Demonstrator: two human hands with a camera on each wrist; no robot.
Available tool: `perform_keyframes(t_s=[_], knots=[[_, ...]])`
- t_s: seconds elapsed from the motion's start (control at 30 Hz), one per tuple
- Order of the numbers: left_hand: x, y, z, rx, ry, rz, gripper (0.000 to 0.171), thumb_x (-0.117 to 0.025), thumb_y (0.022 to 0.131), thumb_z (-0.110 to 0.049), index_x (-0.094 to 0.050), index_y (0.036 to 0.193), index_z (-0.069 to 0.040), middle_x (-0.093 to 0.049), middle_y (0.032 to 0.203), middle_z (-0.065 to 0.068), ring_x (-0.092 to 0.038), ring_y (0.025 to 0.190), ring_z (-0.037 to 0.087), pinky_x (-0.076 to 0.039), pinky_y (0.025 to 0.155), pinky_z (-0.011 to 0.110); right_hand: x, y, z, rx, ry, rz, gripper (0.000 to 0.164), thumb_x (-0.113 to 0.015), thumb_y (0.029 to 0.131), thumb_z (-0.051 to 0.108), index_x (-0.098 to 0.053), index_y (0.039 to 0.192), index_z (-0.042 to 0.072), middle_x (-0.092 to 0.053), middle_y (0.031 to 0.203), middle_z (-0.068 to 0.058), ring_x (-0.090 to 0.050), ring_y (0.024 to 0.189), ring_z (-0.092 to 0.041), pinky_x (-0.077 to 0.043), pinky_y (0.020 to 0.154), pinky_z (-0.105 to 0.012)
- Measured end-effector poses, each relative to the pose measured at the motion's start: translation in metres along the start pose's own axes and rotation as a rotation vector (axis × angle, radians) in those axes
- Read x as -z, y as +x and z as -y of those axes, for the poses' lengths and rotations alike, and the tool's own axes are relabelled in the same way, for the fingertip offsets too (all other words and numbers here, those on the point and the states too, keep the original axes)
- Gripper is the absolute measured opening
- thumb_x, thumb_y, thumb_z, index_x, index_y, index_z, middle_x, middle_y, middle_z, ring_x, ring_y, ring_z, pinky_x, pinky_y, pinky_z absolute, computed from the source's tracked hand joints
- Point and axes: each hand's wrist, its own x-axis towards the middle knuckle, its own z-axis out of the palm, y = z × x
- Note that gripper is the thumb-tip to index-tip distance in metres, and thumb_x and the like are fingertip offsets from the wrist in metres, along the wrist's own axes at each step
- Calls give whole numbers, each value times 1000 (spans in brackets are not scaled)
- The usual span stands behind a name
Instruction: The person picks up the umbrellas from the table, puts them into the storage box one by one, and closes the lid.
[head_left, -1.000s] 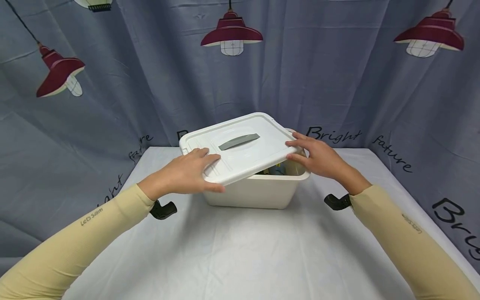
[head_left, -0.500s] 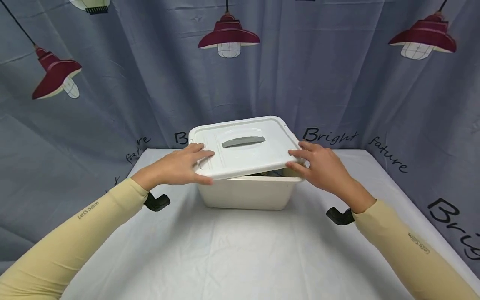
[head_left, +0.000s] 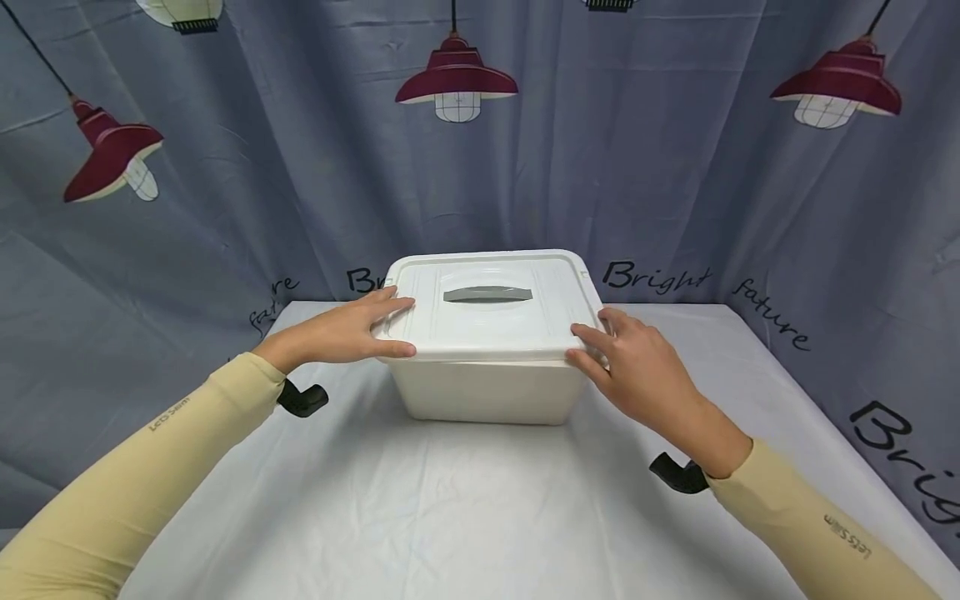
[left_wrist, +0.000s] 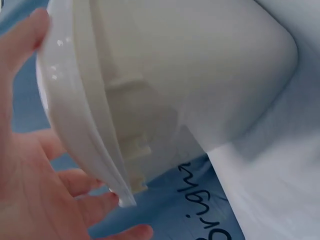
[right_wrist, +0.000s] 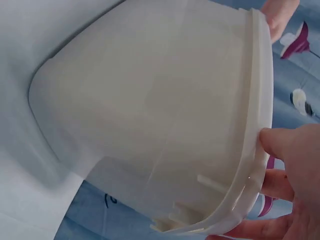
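Observation:
A white storage box (head_left: 487,392) stands on the table under its white lid (head_left: 420,321), which has a grey handle (head_left: 487,294). My left hand (head_left: 341,332) holds the lid's left end, thumb along the front edge and fingers spread over the side. On the opposite side my right hand (head_left: 637,362) holds the front right corner, with thumb and forefinger near the front rim. In the left wrist view the rim (left_wrist: 75,115) lies between thumb and fingers. The right wrist view has the right thumb against the lid's rim (right_wrist: 260,110). The box's contents are hidden.
A white cloth (head_left: 487,517) covers the table. Behind and at both sides hangs a blue-grey curtain (head_left: 315,167) printed with red lamps and lettering. Black curved pieces (head_left: 303,401) stick out at both wrists.
The lid has come down and turned from a slanted position to lie square over the box. The gap showing the contents has closed over. Both hands moved with the lid.

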Motion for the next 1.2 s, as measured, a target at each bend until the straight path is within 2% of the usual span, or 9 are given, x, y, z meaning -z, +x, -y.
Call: perform_keyframes(t_s=[0.13, 0.33, 0.57, 0.83, 1.0, 1.2], knots=[[-1, 2, 5, -9, -35, -1, 100, -67, 80, -73, -30, 160, -26, -11, 170, 5, -13, 156, 27, -20, 121, 54, -1, -5, 4, 35, -48, -42, 38, -73, 92, 36, -75, 121, 12, -65, 114, -29, -67, 92, -42, -53, 76, -57], [0, 1, 7, -34, -53, 5, 103, -73, 79, -68, -28, 160, -23, -12, 170, 5, -14, 156, 28, -21, 121, 53, -4, -13, 11, 54, -81, -50, 37, -73, 91, 36, -74, 119, 11, -66, 109, -29, -68, 93, -43, -53, 78, -57], [0, 5, 10, -49, -27, -12, 108, -74, 76, -69, -27, 161, -22, -13, 170, 6, -17, 155, 29, -23, 120, 53, -7, -15, 12, 42, -88, -89, 38, -71, 92, 34, -73, 121, 10, -65, 112, -30, -66, 98, -45, -52, 79, -58], [-7, 6, 12, -71, -75, -27, 105, -75, 78, -67, -27, 161, -23, -12, 170, 4, -14, 156, 28, -22, 121, 53, -3, -17, 9, 20, -89, -76, 39, -70, 92, 38, -73, 122, 13, -66, 115, -28, -67, 99, -44, -51, 82, -59], [-9, 2, 12, -60, -65, -22, 98, -70, 83, -66, -25, 161, -26, -6, 170, 6, -3, 157, 29, -16, 122, 56, 2, -18, 8, 10, -84, -39, 41, -69, 92, 41, -73, 123, 14, -66, 119, -28, -69, 100, -44, -51, 82, -60], [-3, -3, 19, -26, -80, -74, 84, -54, 93, -67, -24, 162, -28, -6, 171, 5, -4, 157, 28, -16, 120, 60, 13, -15, 1, -40, -74, -8, 45, -68, 93, 42, -70, 128, 13, -64, 129, -27, -67, 107, -46, -50, 87, -61]])
